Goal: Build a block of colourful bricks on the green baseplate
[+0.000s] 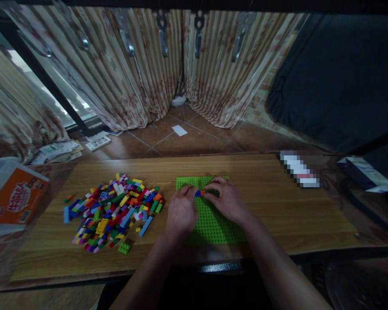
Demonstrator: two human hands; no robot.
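A green studded baseplate (213,228) lies on the wooden table under both of my hands. A small blue brick (198,193) and an orange brick (203,193) sit end to end over its upper part. My left hand (182,211) covers the plate's left edge, its bent fingers against the blue brick. From the other side, my right hand (228,199) pinches the orange brick between thumb and fingers. The fingertips partly hide both bricks, so I cannot tell how firmly they are seated.
A heap of mixed toy bricks (116,211) spreads left of the plate, with a lime brick (124,248) at its near edge. An orange-labelled plastic container (17,196) stands far left. A blurred-out flat object (299,169) lies at the table's right. Striped curtains (142,77) hang beyond.
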